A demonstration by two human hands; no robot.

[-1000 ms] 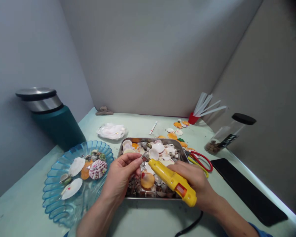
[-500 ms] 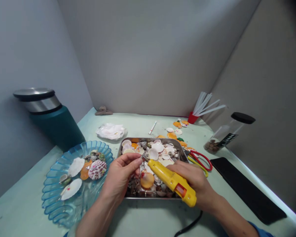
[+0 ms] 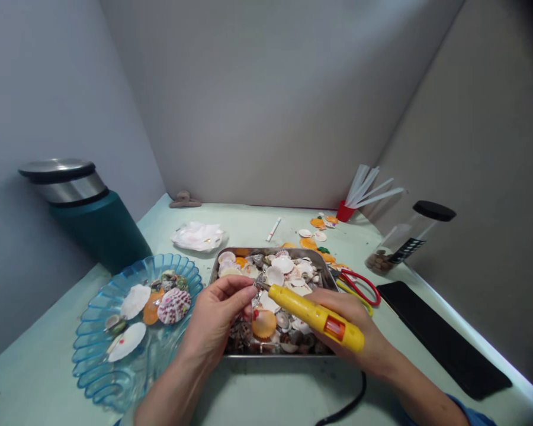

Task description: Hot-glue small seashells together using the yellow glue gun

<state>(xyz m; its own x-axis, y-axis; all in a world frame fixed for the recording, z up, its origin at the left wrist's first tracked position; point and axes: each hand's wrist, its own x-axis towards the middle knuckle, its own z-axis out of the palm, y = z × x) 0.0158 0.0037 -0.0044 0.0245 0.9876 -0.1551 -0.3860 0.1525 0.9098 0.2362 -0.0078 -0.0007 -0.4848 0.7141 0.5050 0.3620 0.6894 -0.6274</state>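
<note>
My right hand is wrapped around a yellow hot glue gun, which has a reddish window in its side. Its metal nozzle points left, at the fingertips of my left hand. Those fingertips pinch a small silvery piece right at the nozzle; its exact kind is too small to make out. Both hands are over a metal tray full of seashells. An orange scallop shell shows just below the nozzle, and whether it hangs from the silvery piece I cannot tell.
On the left stand a blue scalloped plate with shells and a teal bottle. Behind the tray lies a white bundle. To the right are scissors, a black slab, a lidded jar and a red cup of white sticks.
My right hand has turned the glue gun, so its rear end is higher and farther right and its window shows more. The nozzle stays at my left fingertips, and my left hand is nearly still.
</note>
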